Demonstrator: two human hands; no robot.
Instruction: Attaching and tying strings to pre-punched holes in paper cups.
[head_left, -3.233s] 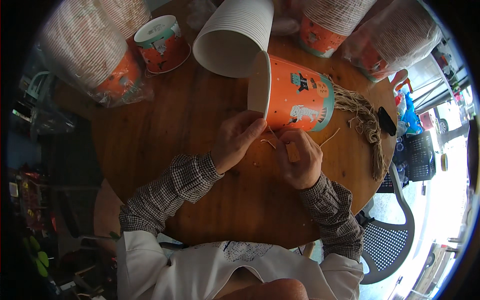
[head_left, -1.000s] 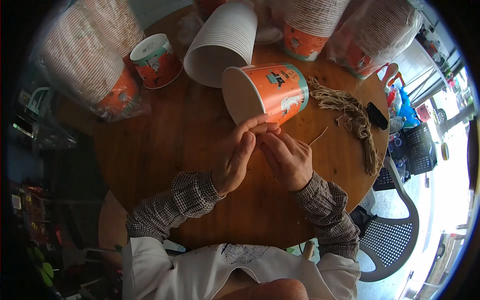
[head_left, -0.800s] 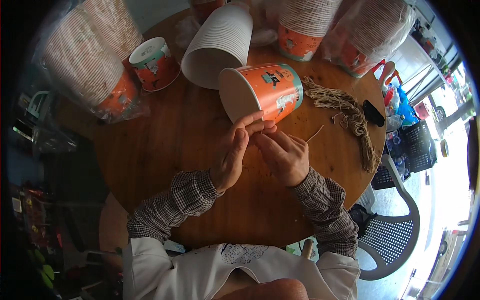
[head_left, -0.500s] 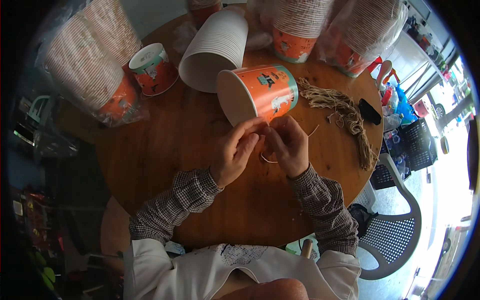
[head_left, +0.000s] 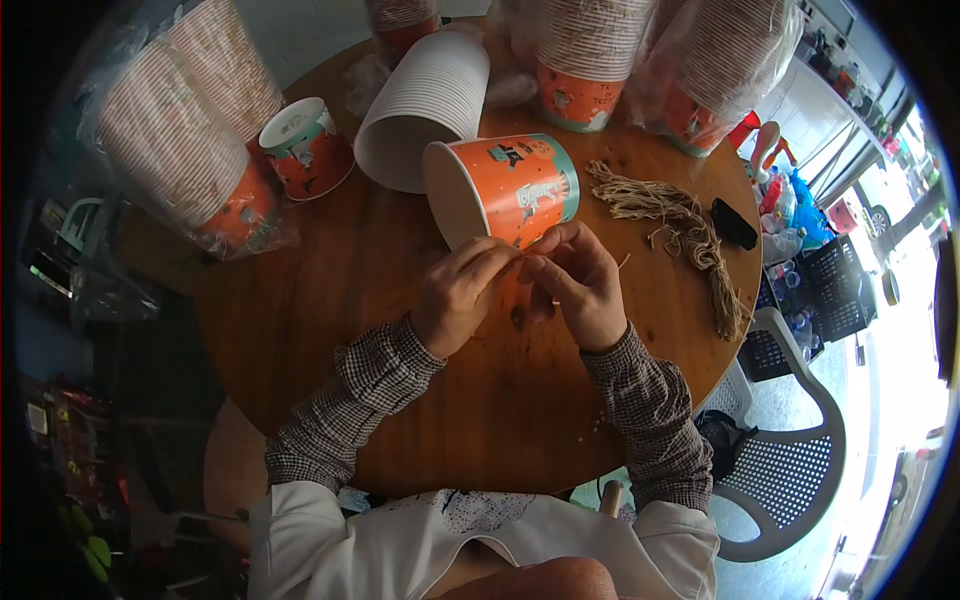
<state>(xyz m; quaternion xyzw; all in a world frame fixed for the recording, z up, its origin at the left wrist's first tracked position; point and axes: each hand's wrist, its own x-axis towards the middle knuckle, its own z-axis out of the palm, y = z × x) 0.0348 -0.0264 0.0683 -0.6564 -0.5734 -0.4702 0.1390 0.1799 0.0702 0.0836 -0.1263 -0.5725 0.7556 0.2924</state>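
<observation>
An orange paper bucket (head_left: pixel 515 190) with printed figures and a green base band lies on its side on the round table, its white mouth turned left. Against its near side, my left hand (head_left: pixel 462 296) and my right hand (head_left: pixel 582 290) meet with fingertips pinched together. Between them they hold a thin string, mostly hidden by the fingers; a short pale string end (head_left: pixel 624 262) pokes out beside the right hand. A bundle of loose beige strings (head_left: pixel 690 230) lies to the right of the bucket.
Behind the bucket a nested stack of white-lined buckets (head_left: pixel 425 105) lies tilted. One small orange tub (head_left: pixel 305 150) stands at left, near plastic-wrapped stacks (head_left: pixel 185 140). More wrapped stacks (head_left: pixel 590 60) line the back. A black object (head_left: pixel 734 224) sits by the strings; a grey chair (head_left: pixel 790 460) is at right.
The bucket has shifted slightly left and turned a little. My hands have closed in with fingertips tighter together, and the string loop that hung below them no longer shows.
</observation>
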